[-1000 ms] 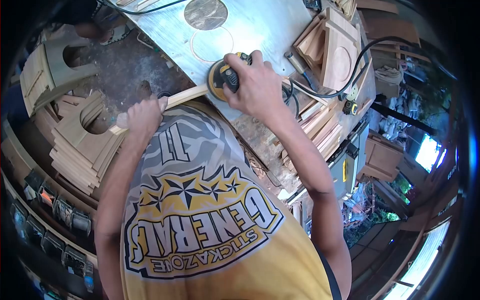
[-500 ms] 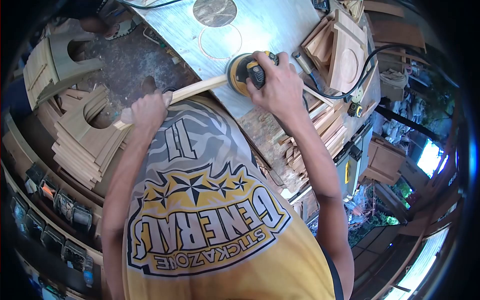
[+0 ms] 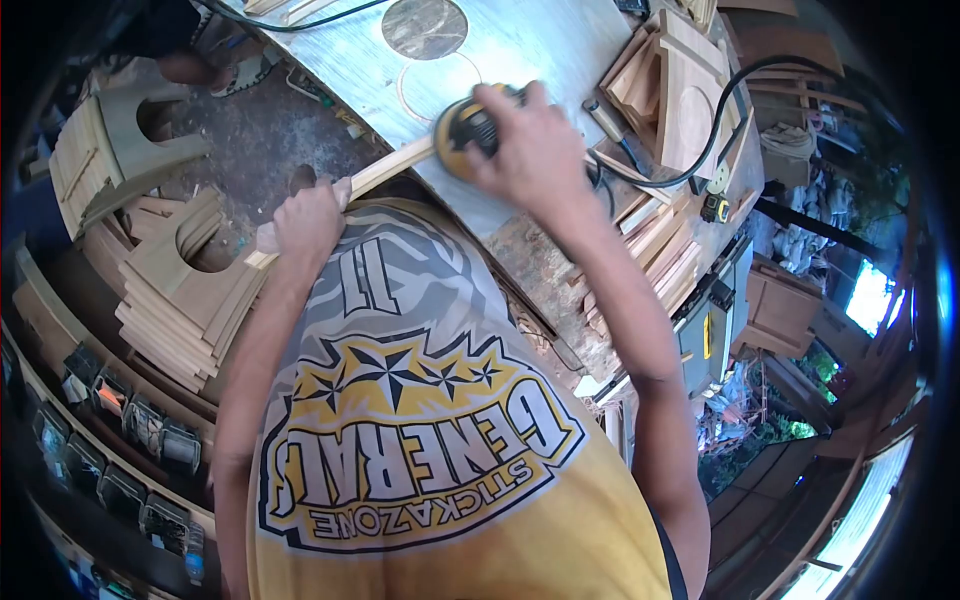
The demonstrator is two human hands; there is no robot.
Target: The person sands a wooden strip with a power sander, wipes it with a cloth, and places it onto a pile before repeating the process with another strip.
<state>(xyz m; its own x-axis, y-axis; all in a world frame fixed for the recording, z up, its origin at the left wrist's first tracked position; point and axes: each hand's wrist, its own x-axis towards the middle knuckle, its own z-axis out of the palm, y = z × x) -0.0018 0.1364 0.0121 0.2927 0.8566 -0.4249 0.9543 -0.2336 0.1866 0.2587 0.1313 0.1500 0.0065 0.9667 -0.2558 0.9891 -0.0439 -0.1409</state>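
Observation:
My left hand [image 3: 308, 220] is closed around a narrow wooden strip [image 3: 392, 168], near the end closest to my body. The strip slants up to the right and onto the light board [image 3: 350, 50] on the workbench. My right hand [image 3: 535, 155] grips a yellow-and-black power sander [image 3: 455, 130] from above, slightly blurred by motion. The sander sits over the strip's far part and hides it. Beside it, the board bears a round hole and a circle outline.
Stacked wooden panels with curved cutouts [image 3: 180, 290] stand to the left. On the right lie a chisel-like tool [image 3: 612, 130], a black cable [image 3: 725, 130], a tape measure [image 3: 714, 208], a panel with an oval recess [image 3: 690, 125] and loose strips [image 3: 650, 255]. Someone's sandaled foot [image 3: 240, 78] shows upper left.
My right hand and the sander have shifted slightly left along the strip, toward my left hand. My left hand keeps its grip on the strip. The view has shifted slightly.

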